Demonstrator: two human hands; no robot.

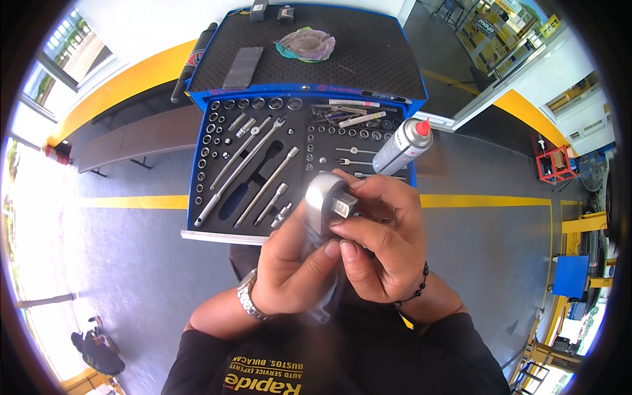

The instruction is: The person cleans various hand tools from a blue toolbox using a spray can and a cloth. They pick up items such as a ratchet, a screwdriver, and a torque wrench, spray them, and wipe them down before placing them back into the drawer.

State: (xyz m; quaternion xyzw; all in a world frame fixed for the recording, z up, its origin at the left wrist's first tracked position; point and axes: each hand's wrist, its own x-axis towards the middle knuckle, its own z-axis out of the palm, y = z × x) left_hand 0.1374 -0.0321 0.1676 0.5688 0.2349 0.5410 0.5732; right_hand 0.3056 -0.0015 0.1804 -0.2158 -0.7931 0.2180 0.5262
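Note:
A ratchet wrench [318,204] is held up in front of me, its round chrome head and square drive facing to the right. My left hand [289,270] is closed around it just below the head; the handle is mostly hidden by my fingers. From the other side my right hand [388,240] pinches the head, thumb and fingertips beside the square drive. Beyond my hands is an open tool drawer [257,241], its dark foam insert holding chrome sockets [207,139], extension bars [266,187] and a long handle [241,172]. A dark blue handle-shaped recess [234,199] shows in the foam.
A spray can [403,146] with a red nozzle stands at the drawer's right side, near several pens [362,120]. On the blue cabinet's black top [362,39] lie a phone-like dark slab [243,68] and a crumpled cloth [307,45]. A brown bench [141,138] stands left.

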